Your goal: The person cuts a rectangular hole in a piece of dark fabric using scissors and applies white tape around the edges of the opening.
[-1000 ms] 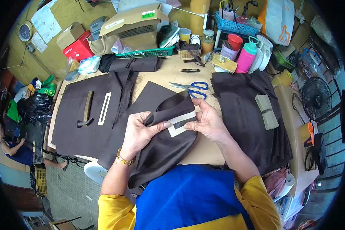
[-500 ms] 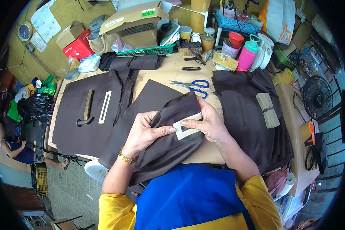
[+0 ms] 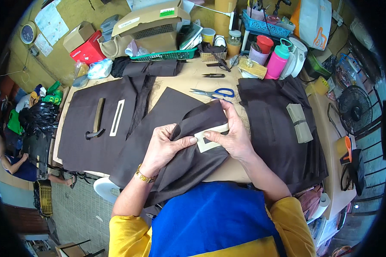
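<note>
Both hands hold up a dark brown piece of cloth (image 3: pixel 188 169) over the near middle of the table. A cream strip with a rectangular slot (image 3: pixel 206 148) lies against the cloth. My left hand (image 3: pixel 165 145) pinches the cloth and the strip's left end, thumb on top. From the other side my right hand (image 3: pixel 236 139) grips the strip's right part, its thumb across the slot and its fingers behind the cloth. Just beyond lie blue-handled scissors (image 3: pixel 222 92), partly hidden by the cloth and right hand.
At left, a hammer (image 3: pixel 99 118) and a long cream slotted strip (image 3: pixel 113 133) lie on dark cloth (image 3: pixel 79 128). More dark cloth (image 3: pixel 283 154) lies at right with a tied beige bundle (image 3: pixel 300 124). Thread snips (image 3: pixel 213 76), a pink bottle (image 3: pixel 276 62) and a green basket (image 3: pixel 169 55) stand farther back.
My hands, the cloth and the cream strip have shifted slightly, with the strip tilting a little. The scissors' nearer handle loop is now mostly covered. The grip stays the same.
</note>
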### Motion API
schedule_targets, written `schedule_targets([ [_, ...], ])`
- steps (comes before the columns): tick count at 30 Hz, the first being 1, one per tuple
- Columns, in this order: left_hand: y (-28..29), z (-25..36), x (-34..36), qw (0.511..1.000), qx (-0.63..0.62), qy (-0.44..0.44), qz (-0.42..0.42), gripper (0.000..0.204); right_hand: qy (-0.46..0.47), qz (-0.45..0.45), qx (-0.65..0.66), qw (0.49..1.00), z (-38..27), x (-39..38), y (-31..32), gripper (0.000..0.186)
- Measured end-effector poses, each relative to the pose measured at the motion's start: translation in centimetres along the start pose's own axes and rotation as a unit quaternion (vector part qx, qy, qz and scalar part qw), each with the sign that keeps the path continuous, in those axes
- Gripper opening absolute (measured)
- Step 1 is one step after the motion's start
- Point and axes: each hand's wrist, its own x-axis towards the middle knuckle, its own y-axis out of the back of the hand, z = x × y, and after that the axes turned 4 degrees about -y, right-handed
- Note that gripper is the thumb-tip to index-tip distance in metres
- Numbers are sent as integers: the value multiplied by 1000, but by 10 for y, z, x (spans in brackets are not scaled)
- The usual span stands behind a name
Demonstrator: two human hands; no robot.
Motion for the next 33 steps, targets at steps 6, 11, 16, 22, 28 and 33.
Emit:
schedule_targets([
  [6,-8,14,-3,998,-59,27,-3,24,13,-14,-2,1000,-1,-1,2,77],
  [11,-2,23,-5,997,-21,41,-68,30,15,-2,5,1000,-9,-3,-1,74],
  [16,3,24,-4,990,58,100,-83,29,28,-9,-14,999,-12,-4,-4,74],
  [22,1,34,-7,988,77,90,-97,27,28,-16,0,999,-13,-5,-6,78],
  [28,2,32,-5,990,82,65,-100,30,24,-25,17,999,-15,-5,-7,78],
  [33,-2,38,-6,984,141,72,-86,27,40,-16,-18,999,-11,-4,-4,78],
])
